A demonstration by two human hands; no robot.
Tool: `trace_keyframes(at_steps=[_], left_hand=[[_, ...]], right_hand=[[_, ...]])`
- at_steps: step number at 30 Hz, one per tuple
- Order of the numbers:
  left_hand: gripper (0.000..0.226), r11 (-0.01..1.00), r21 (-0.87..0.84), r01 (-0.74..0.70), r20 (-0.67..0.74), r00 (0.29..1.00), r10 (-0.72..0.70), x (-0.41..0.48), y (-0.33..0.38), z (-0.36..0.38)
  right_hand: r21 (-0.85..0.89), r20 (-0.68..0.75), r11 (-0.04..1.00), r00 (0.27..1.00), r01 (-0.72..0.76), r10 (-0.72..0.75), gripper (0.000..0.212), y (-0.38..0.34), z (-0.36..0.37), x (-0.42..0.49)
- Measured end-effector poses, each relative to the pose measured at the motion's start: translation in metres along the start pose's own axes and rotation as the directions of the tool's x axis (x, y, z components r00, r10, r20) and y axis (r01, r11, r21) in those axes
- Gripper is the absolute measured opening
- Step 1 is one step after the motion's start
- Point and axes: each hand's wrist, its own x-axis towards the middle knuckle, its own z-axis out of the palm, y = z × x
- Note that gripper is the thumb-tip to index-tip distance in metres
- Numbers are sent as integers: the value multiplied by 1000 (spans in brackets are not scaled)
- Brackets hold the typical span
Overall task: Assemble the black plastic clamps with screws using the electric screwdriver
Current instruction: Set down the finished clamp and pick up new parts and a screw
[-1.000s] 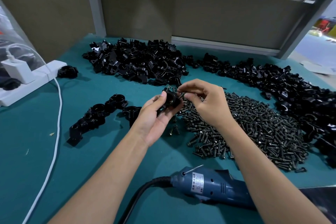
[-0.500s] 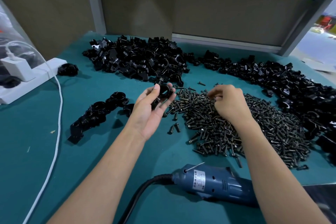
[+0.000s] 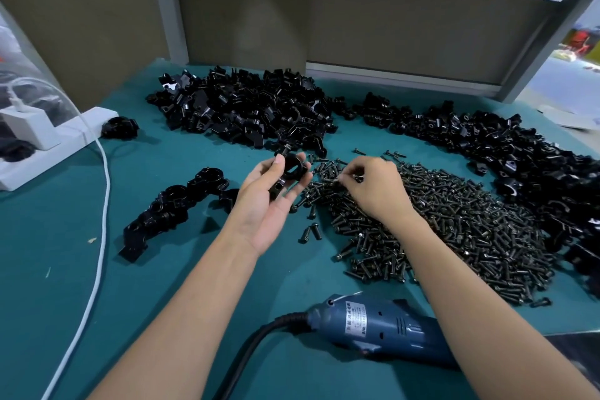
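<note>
Left hand (image 3: 269,204) palm up, thumb and fingers gripping a clamp (image 3: 291,169) above mid-worktop (image 3: 48,221). Right hand (image 3: 373,188) curled into screw pile (image 3: 454,224) — fingertips buried, grip unreadable. Screwdriver (image 3: 373,325) at near edge — front hidden behind forearm.

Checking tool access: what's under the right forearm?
The blue screwdriver lies on the mat beneath the forearm. Its rear body and black cord show; the front end and bit are covered.
</note>
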Motion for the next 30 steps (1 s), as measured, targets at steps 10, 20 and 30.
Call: trace_keyframes(at_steps=[10, 20, 30], left_hand=[[22, 999, 17, 39, 11, 999, -39, 0, -5, 2], [25, 994, 99, 49, 21, 998, -51, -1, -6, 4], [36, 991, 45, 128, 100, 986, -132, -6, -6, 3]], right_hand=[[558, -117, 816, 988, 152, -105, 8, -24, -13, -9], [233, -232, 858, 883, 458, -408, 16, -31, -9, -16], [419, -151, 847, 945, 328, -291, 20, -26, -19, -15]])
